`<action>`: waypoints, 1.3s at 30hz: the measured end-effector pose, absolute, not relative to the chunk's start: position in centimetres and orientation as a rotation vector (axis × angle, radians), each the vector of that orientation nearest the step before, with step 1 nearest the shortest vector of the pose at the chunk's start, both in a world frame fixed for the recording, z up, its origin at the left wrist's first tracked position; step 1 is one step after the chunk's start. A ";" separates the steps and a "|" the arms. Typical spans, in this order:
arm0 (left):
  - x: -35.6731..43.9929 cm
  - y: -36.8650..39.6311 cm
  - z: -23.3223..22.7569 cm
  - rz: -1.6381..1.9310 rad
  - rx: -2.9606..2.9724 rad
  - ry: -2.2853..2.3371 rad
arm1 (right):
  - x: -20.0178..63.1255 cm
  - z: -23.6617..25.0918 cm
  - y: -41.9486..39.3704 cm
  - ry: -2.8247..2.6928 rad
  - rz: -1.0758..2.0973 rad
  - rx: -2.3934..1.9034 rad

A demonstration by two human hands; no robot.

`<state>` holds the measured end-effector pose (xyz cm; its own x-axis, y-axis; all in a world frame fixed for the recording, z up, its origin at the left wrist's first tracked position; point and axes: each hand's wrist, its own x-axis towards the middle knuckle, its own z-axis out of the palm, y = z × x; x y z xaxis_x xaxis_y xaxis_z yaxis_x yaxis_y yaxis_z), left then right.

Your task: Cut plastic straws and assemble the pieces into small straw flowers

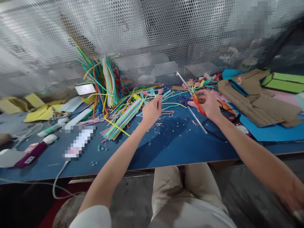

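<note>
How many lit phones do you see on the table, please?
2: the near phone lies front left, a white cable at its lower end; the far phone sits farther back, beside the tall pipe cleaners. Clutter may hide others.

A white short sleeve (91, 218) wraps the left upper arm and ends in a rounded hem, leaving the left forearm (121, 164) bare down to the bare left hand (152, 111); the right forearm (249, 148) and right hand (210, 103) are bare too. A pale shirt front (192, 213) drapes over beige long trousers (166, 183), softly creased at the lap and shaded greyer in patches
</note>
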<state>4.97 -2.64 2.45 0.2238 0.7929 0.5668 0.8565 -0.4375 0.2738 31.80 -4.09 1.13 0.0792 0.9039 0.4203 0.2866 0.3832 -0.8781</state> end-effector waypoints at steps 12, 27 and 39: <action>3.7 -2.9 0.6 -1.164 -2.334 -1.506 | 30.9 0.1 -5.0 -1.699 0.470 -1.305; 3.4 -3.9 0.9 -1.133 -2.269 -1.381 | 31.3 -0.7 -4.3 -1.928 0.323 -1.302; 5.4 -6.6 1.4 -1.084 -2.313 -1.492 | 28.2 -1.1 -6.0 -1.868 0.920 -1.120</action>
